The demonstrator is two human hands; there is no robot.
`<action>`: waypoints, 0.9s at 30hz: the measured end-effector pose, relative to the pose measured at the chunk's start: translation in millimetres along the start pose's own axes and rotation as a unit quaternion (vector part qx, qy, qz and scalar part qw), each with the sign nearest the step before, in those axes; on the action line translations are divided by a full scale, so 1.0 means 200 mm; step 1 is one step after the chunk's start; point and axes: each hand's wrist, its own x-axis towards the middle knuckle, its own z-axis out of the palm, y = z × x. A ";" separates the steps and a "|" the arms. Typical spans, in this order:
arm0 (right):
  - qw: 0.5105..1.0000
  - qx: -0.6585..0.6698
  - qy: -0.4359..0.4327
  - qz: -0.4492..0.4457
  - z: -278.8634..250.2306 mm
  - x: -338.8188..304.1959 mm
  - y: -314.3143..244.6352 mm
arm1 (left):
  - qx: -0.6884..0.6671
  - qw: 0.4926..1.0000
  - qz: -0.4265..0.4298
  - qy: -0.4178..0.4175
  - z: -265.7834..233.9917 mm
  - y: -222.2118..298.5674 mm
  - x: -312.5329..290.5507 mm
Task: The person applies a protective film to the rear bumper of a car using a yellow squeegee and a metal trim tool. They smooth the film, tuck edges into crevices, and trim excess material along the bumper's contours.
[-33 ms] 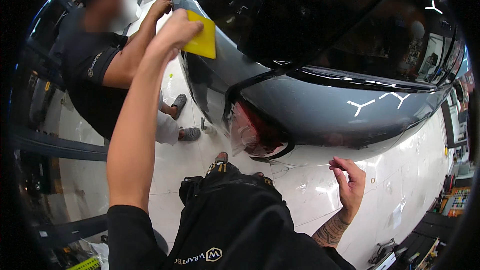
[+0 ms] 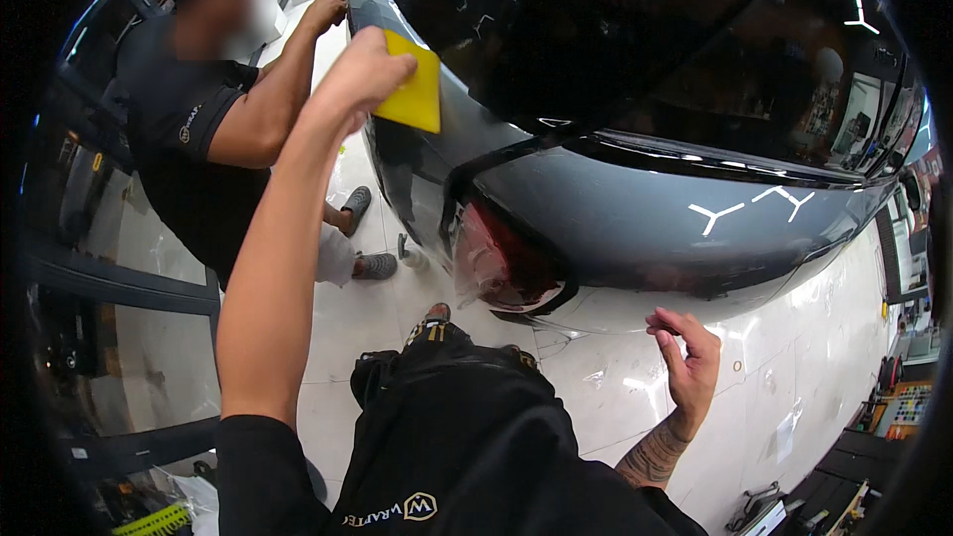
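Observation:
My left hand [image 2: 365,77], at the end of an outstretched arm, grips a flat yellow squeegee [image 2: 415,89] by its left edge. The squeegee lies over the grey rear side panel [image 2: 427,151] of a car, beside the dark rear window; whether its edge touches the panel I cannot tell. My right hand [image 2: 687,352] hangs in the air below the rear bumper, fingers loosely bent and thumb apart, with nothing visible in it. A red tail light [image 2: 506,258], partly covered by loose clear film, sits at the car's near corner.
A co-worker [image 2: 189,129] in black stands at the left, one hand against the car's side. On the tiled floor, a spray bottle [image 2: 411,254] stands near that person's shoe [image 2: 375,266]. A rack of coloured items [image 2: 905,407] is at the far right.
My left hand and the squeegee have shifted slightly right and down along the panel. My right hand has moved only a little to the left.

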 end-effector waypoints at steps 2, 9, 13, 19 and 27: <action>1.000 -0.002 -0.014 -0.022 0.00 0.02 0.02 | 0.015 0.997 -0.045 -0.053 0.03 0.07 -0.12; 0.999 0.003 -0.011 -0.039 -0.04 -0.02 -0.02 | -0.081 0.995 0.042 -0.047 -0.06 0.03 -0.34; 0.999 0.010 0.035 0.016 -0.13 -0.18 0.06 | -0.029 0.991 0.110 0.067 -0.39 -0.10 -0.26; 0.995 0.021 0.061 0.075 -0.13 -0.26 0.05 | 0.209 0.899 0.382 0.045 -0.13 -0.15 -0.27; 0.996 -0.007 0.047 0.072 -0.07 -0.18 -0.04 | 0.269 0.885 0.370 0.084 -0.02 -0.11 -0.08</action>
